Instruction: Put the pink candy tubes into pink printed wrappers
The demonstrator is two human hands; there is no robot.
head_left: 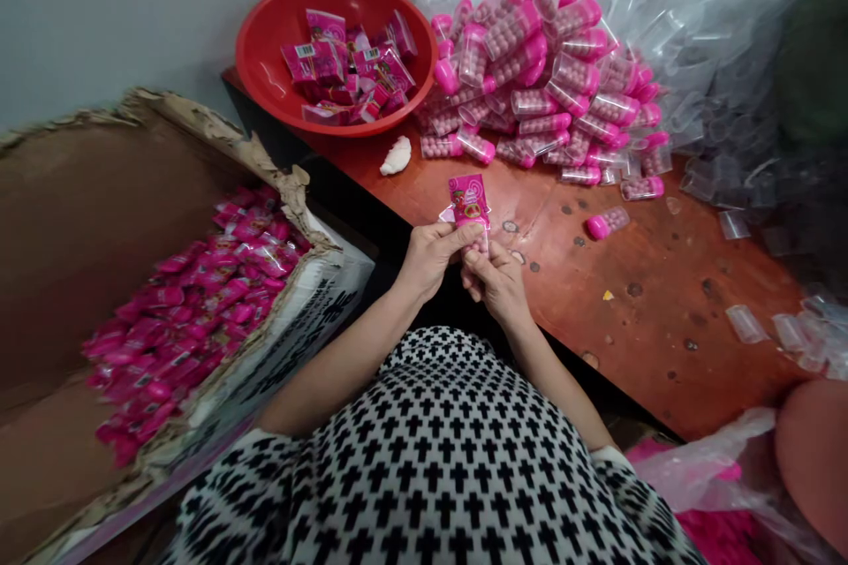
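Just over the table's near edge, both my hands meet at a pink printed packet point(469, 197). My left hand point(429, 258) pinches its lower left side, thumb across the front. My right hand point(498, 279) is closed below it, fingers curled around the bottom end of a candy tube point(480, 244). Pale pink beads show between the thumbs; whether the tube is inside the packet or behind it I cannot tell. Beyond my hands, a heap of clear candy tubes with pink caps point(530, 71) covers the back of the table. A single capped tube point(608, 222) lies to the right.
A red bowl point(265, 79) holds flat pink packets. At left, a torn cardboard box point(344, 274) contains many filled pink packets point(192, 309). White crumpled material point(396, 156) lies near the bowl. Empty clear tubes point(745, 324) are scattered along the right of the reddish table point(653, 353).
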